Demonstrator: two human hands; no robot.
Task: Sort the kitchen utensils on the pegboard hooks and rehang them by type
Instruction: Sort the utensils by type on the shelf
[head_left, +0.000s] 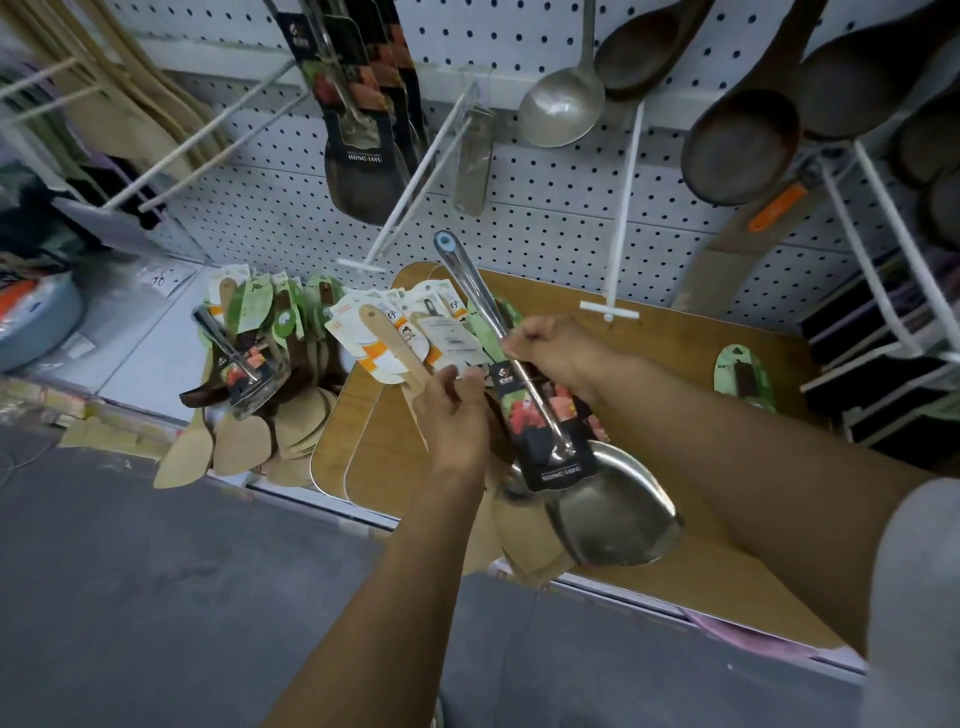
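My right hand (545, 353) grips steel spatula (530, 395) mid-handle; long axis runs blade near me, hang-hole end toward pegboard (571, 208). My left hand (452, 410) pinches carded wooden spatulas (395, 343) over tabletop (675, 353). Right hand nearer empty hook (621, 218).

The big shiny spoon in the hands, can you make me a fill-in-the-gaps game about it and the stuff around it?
1. The right hand grips the steel spoon by its ____.
2. The spoon's black card sleeve has the same brand as the packaged utensils hanging on the ____.
3. The wooden spatulas lie in a pile to the ____ of the left hand.

Missing words: handle; pegboard; left
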